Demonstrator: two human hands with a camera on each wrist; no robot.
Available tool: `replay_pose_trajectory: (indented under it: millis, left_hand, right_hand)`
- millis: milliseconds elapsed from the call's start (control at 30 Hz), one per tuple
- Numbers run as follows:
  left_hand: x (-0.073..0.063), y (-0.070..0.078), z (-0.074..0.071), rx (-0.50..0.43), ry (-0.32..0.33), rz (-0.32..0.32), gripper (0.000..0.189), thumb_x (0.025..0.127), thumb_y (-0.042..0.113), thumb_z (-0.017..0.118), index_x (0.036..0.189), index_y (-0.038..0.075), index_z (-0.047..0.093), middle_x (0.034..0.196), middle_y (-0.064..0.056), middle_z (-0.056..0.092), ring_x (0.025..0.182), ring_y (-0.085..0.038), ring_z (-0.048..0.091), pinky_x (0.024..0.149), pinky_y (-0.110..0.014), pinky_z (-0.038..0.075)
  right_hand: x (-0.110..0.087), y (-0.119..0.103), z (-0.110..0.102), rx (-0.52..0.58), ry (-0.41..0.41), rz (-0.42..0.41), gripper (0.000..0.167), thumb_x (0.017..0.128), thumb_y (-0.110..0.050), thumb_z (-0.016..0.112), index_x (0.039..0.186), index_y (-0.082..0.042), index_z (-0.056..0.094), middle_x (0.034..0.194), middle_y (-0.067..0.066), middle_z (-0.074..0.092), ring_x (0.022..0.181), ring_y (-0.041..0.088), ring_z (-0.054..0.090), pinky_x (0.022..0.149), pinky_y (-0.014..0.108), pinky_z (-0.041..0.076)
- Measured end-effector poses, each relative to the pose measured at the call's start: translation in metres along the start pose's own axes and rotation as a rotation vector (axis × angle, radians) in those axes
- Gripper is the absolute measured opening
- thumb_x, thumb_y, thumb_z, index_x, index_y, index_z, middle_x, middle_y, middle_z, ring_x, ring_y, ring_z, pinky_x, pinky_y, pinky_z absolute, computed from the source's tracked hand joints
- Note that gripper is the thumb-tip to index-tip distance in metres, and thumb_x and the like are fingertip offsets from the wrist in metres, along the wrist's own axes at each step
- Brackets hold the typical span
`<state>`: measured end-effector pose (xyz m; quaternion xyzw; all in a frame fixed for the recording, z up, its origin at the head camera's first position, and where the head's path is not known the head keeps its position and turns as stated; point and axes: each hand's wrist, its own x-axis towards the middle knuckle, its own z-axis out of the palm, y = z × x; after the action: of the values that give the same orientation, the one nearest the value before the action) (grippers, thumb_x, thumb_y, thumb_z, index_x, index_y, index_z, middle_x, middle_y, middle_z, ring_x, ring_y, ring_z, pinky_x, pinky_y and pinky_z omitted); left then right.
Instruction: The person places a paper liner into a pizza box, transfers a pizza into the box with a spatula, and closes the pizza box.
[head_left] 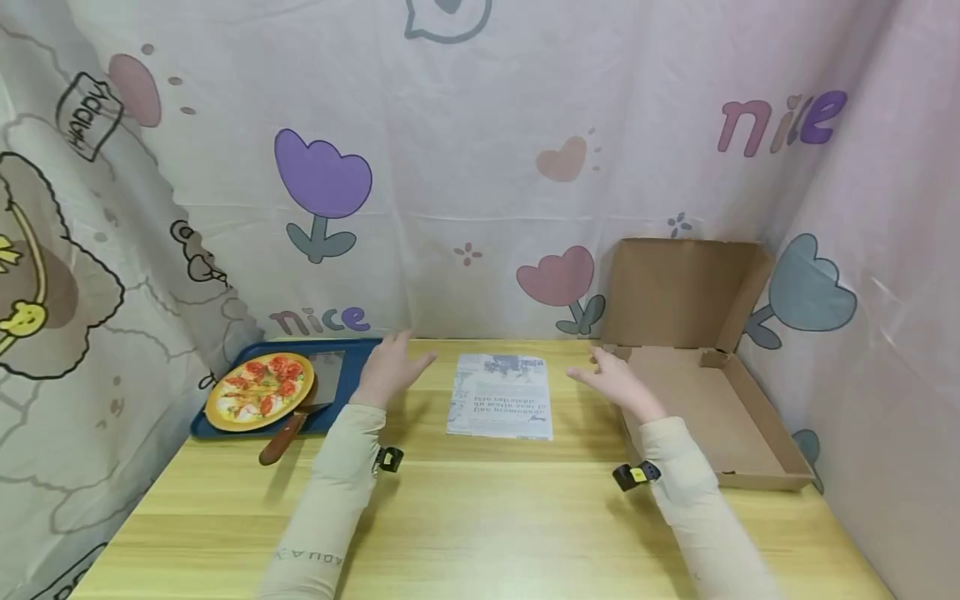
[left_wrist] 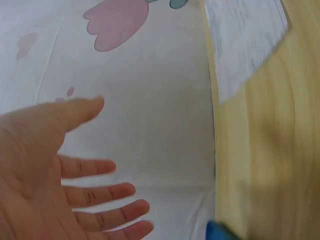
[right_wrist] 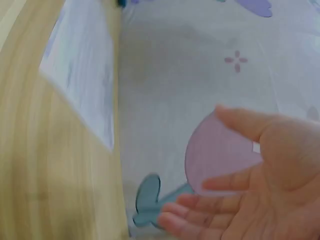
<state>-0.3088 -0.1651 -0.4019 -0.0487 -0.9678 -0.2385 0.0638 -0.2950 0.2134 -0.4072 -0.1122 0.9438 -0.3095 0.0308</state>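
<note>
Both hands hang in the air over the table and hold nothing. My left hand (head_left: 388, 371) has its fingers spread, between the blue tray (head_left: 354, 358) and a printed sheet of paper (head_left: 500, 397). In the left wrist view the left palm (left_wrist: 30, 170) shows bare. My right hand (head_left: 618, 383) hovers at the left side of an open cardboard pizza box (head_left: 697, 408), fingers extended; the right wrist view shows its palm (right_wrist: 285, 170). The paper lies flat mid-table between the hands. On the tray rests a pizza (head_left: 260, 390) on a yellow round plate, beside a pizza server with a brown wooden handle (head_left: 283, 438).
The light wooden table (head_left: 480, 517) meets a printed cloth curtain (head_left: 450, 167) at its back and sides. The box's lid (head_left: 675, 292) stands upright at the back right. The server's handle juts over the tray's front edge.
</note>
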Motion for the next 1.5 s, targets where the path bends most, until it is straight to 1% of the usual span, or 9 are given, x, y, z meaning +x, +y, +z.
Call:
replay_pose_trajectory:
  millis: [300, 400, 467, 567, 667, 900, 1067, 1267, 1500]
  left_hand:
    - [0.010, 0.010, 0.032, -0.179, -0.072, -0.201, 0.074, 0.089, 0.049, 0.063, 0.136, -0.006, 0.048, 0.137, -0.027, 0.054, 0.117, -0.041, 0.059, 0.097, -0.052, 0.050]
    - [0.011, 0.011, 0.046, -0.187, -0.131, -0.241, 0.053, 0.087, 0.044, 0.069, 0.105, -0.005, 0.062, 0.100, -0.020, 0.065, 0.084, -0.029, 0.062, 0.075, -0.039, 0.054]
    - [0.012, 0.012, 0.056, -0.189, -0.169, -0.261, 0.042, 0.085, 0.041, 0.072, 0.077, 0.002, 0.058, 0.072, -0.009, 0.055, 0.062, -0.019, 0.050, 0.058, -0.032, 0.045]
    - [0.012, 0.015, 0.068, -0.203, -0.224, -0.285, 0.047, 0.082, 0.038, 0.076, 0.060, 0.012, 0.043, 0.058, 0.000, 0.038, 0.052, -0.014, 0.037, 0.051, -0.028, 0.034]
    - [0.010, 0.019, 0.076, -0.190, -0.240, -0.300, 0.044, 0.080, 0.037, 0.079, 0.062, 0.009, 0.050, 0.065, -0.004, 0.046, 0.057, -0.016, 0.043, 0.056, -0.028, 0.040]
    - [0.002, 0.035, 0.083, -0.111, -0.191, -0.313, 0.050, 0.071, 0.030, 0.083, 0.100, -0.008, 0.066, 0.113, -0.027, 0.053, 0.096, -0.038, 0.055, 0.087, -0.047, 0.050]
    - [-0.001, 0.040, 0.086, -0.096, -0.144, -0.308, 0.049, 0.069, 0.021, 0.085, 0.103, -0.008, 0.065, 0.109, -0.026, 0.056, 0.099, -0.042, 0.056, 0.088, -0.049, 0.049]
    - [-0.002, 0.040, 0.089, -0.104, -0.126, -0.285, 0.038, 0.070, 0.017, 0.085, 0.096, -0.005, 0.068, 0.093, -0.017, 0.067, 0.078, -0.029, 0.059, 0.073, -0.041, 0.052]
    - [-0.003, 0.039, 0.089, -0.100, -0.141, -0.283, 0.036, 0.072, 0.018, 0.084, 0.096, -0.002, 0.067, 0.090, -0.014, 0.067, 0.074, -0.025, 0.059, 0.065, -0.035, 0.049]
  right_hand:
    - [0.015, -0.014, 0.045, 0.251, -0.099, 0.222, 0.074, 0.092, -0.033, 0.063, 0.144, 0.010, 0.032, 0.127, 0.032, 0.053, 0.077, 0.033, 0.064, 0.066, 0.039, 0.060]
    - [0.018, -0.012, 0.058, 0.326, -0.110, 0.283, 0.073, 0.092, -0.032, 0.065, 0.144, 0.009, 0.034, 0.117, 0.023, 0.054, 0.072, 0.021, 0.057, 0.062, 0.035, 0.060]
    - [0.019, -0.012, 0.063, 0.354, -0.106, 0.304, 0.072, 0.092, -0.032, 0.065, 0.144, 0.008, 0.035, 0.103, 0.017, 0.053, 0.069, 0.018, 0.052, 0.062, 0.033, 0.059]
    - [0.019, -0.014, 0.067, 0.378, -0.084, 0.324, 0.069, 0.092, -0.031, 0.065, 0.143, 0.007, 0.037, 0.086, 0.008, 0.046, 0.065, 0.016, 0.047, 0.061, 0.031, 0.058]
    - [0.018, -0.017, 0.069, 0.413, -0.082, 0.337, 0.070, 0.092, -0.031, 0.065, 0.143, 0.007, 0.036, 0.083, 0.007, 0.043, 0.066, 0.016, 0.047, 0.063, 0.031, 0.058]
    - [0.016, -0.018, 0.071, 0.487, -0.074, 0.346, 0.070, 0.092, -0.029, 0.064, 0.144, 0.006, 0.034, 0.107, 0.015, 0.050, 0.087, 0.022, 0.053, 0.071, 0.034, 0.060]
    - [0.017, -0.015, 0.072, 0.537, -0.083, 0.341, 0.069, 0.092, -0.027, 0.064, 0.145, 0.006, 0.033, 0.104, 0.014, 0.051, 0.088, 0.021, 0.053, 0.071, 0.034, 0.060]
    - [0.019, -0.014, 0.075, 0.598, -0.080, 0.333, 0.069, 0.093, -0.025, 0.063, 0.147, 0.004, 0.031, 0.081, 0.003, 0.045, 0.069, 0.013, 0.045, 0.061, 0.027, 0.056]
    - [0.019, -0.015, 0.078, 0.688, -0.048, 0.339, 0.069, 0.093, -0.020, 0.064, 0.148, 0.003, 0.029, 0.081, 0.004, 0.048, 0.065, 0.011, 0.046, 0.056, 0.022, 0.049]
